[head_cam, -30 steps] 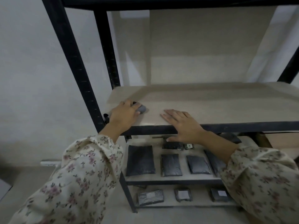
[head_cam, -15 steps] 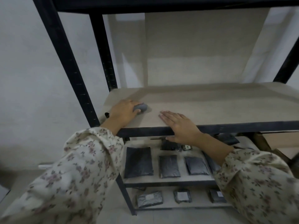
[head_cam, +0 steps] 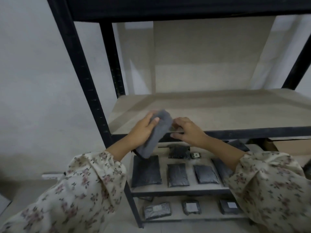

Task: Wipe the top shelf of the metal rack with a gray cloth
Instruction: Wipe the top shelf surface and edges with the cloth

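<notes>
Left hand [head_cam: 143,130]: thumb pressed across the front of the gray cloth [head_cam: 159,130], fingers wrapped behind its upper part, so the cloth is clamped in this hand. Right hand [head_cam: 190,132]: fingers bent together, tips at the cloth's right edge, thumb sticking out below toward it. Cannot tell whether they pinch the cloth or only touch it.

The cloth is bunched into a long roll, lifted off the shelf [head_cam: 218,113]. It slants from above the shelf's front-left area down across the black front rail, and its lower end hangs in front of the tier below.

Both wrists come out of floral sleeves [head_cam: 94,187] at the bottom corners. The shelf is a tan board in a black metal rack [head_cam: 80,73]. The lower tiers hold rows of black packets [head_cam: 146,172], and a small tag marked A [head_cam: 196,155] lies there. Pale wall [head_cam: 33,81] left of and behind the rack.
</notes>
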